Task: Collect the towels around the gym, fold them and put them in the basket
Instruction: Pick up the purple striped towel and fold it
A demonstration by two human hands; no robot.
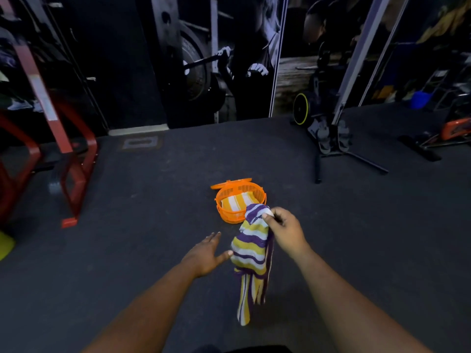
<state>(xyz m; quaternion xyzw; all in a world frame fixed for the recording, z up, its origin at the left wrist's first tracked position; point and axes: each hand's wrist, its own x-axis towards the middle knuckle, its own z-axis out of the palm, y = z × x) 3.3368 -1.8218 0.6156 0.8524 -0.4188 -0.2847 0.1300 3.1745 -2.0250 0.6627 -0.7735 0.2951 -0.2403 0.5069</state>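
A right hand (285, 229) pinches the towel (251, 253) by its top; it hangs lengthwise. The left hand (205, 254), fingers spread, nears its side (basket (240, 201) just beyond).

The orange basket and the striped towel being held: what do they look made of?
Orange basket: seemingly moulded plastic, with slotted lattice walls and an even bright colour. Striped towel: soft woven cloth, probably cotton; it hangs limp in folds from the right hand.
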